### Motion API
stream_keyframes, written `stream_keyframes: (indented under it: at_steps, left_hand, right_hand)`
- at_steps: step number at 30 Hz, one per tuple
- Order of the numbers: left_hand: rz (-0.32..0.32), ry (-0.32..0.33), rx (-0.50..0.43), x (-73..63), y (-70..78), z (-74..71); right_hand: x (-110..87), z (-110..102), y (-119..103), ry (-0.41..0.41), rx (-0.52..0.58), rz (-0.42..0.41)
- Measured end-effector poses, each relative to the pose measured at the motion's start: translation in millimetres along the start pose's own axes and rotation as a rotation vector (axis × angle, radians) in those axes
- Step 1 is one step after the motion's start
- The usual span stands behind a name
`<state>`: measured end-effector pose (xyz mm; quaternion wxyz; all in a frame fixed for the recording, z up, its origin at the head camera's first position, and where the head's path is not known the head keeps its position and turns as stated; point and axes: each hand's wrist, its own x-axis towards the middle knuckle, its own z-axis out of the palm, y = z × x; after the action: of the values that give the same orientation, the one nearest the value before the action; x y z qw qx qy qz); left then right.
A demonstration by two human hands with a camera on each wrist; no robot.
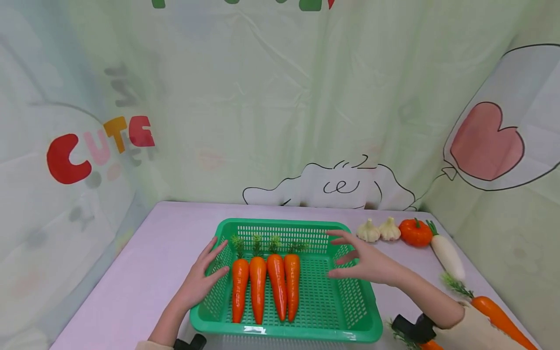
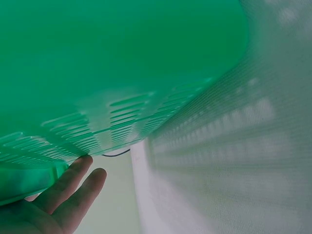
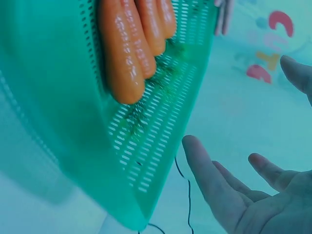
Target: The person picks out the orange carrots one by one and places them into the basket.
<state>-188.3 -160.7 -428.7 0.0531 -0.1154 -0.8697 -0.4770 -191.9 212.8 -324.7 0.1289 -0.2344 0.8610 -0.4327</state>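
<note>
A green plastic basket point(image 1: 315, 335) with slotted sides stands on the table. Several orange carrots point(image 1: 258, 287) with feathery green tops lie side by side in its left and middle part. At the left rim is my left hand point(image 1: 202, 281), fingers spread; in the left wrist view its fingertips are close to the basket's slotted wall, and I cannot tell whether they touch. My right hand point(image 1: 367, 260) hovers over the basket's right side, fingers apart and slightly bent, holding nothing. The right wrist view shows those fingers point(image 3: 204, 170) just off the rim.
Along the table's right side are two garlic bulbs point(image 1: 368, 231), an orange-red pumpkin point(image 1: 414, 232), a white radish point(image 1: 448, 255) and another carrot point(image 1: 503, 318). One more carrot point(image 1: 430, 345) lies partly hidden under my right forearm. Printed curtains point(image 1: 280, 107) surround the pale table point(image 1: 144, 272).
</note>
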Motion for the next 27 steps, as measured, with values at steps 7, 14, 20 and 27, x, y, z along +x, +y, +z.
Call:
stream_keyframes:
  at_steps: [7, 14, 20, 27]
  left_hand:
    - [0.001, 0.005, 0.009, -0.7, 1.1, 0.5]
    - [0.013, 0.005, 0.003, -2.3, 4.5, -0.5]
    - [0.01, 0.004, 0.003, -1.9, 4.0, -0.5]
    - [0.0, -0.001, 0.005, -1.2, 3.2, -0.1]
  right_hand:
    - [-22.6, -12.3, 10.1, 0.098, -0.016, 0.002]
    - [-42.0, -20.5, 19.4, 0.185, -0.007, -0.01]
    - [-56.2, -25.3, 28.5, 0.241, -0.014, 0.027]
    - [-74.2, -28.3, 44.8, 0.293, -0.04, 0.068]
